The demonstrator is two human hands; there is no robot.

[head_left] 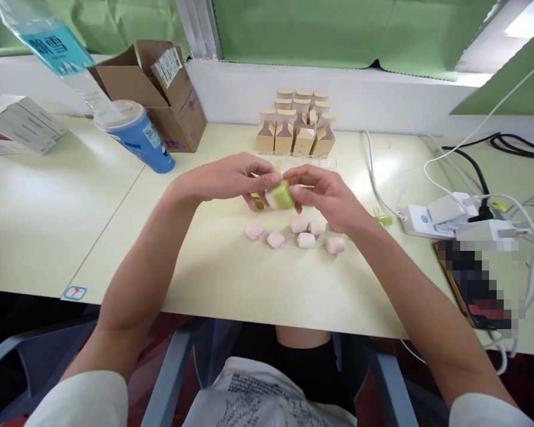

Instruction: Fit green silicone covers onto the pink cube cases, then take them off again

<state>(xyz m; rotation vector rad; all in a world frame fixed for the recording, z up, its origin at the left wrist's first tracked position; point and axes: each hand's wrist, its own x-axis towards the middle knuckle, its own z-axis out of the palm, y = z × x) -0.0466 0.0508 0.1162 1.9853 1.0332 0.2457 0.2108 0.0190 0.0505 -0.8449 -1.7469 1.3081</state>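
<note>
My left hand (242,178) and my right hand (324,193) meet above the table, both with fingers closed on one small rounded green-and-pale-pink piece (281,196). Its green part faces the right hand, and the pale part lies toward the left; its exact kind is unclear. Under my left fingers shows another green item (257,201), partly hidden. Several small pale pink blocks, among them one at the right (335,245), lie loose on the table in front of my hands. Just behind the hands stands a clear plastic tray (328,162) with compartments, largely covered by them.
Several open small cardboard boxes (283,138) stand against the wall. To the left are a blue cup (149,148), an upended bottle (57,50), a carton (178,115) and white boxes (20,124). At right lie a power strip (440,216), cables, a green item (384,220) and a phone (476,290).
</note>
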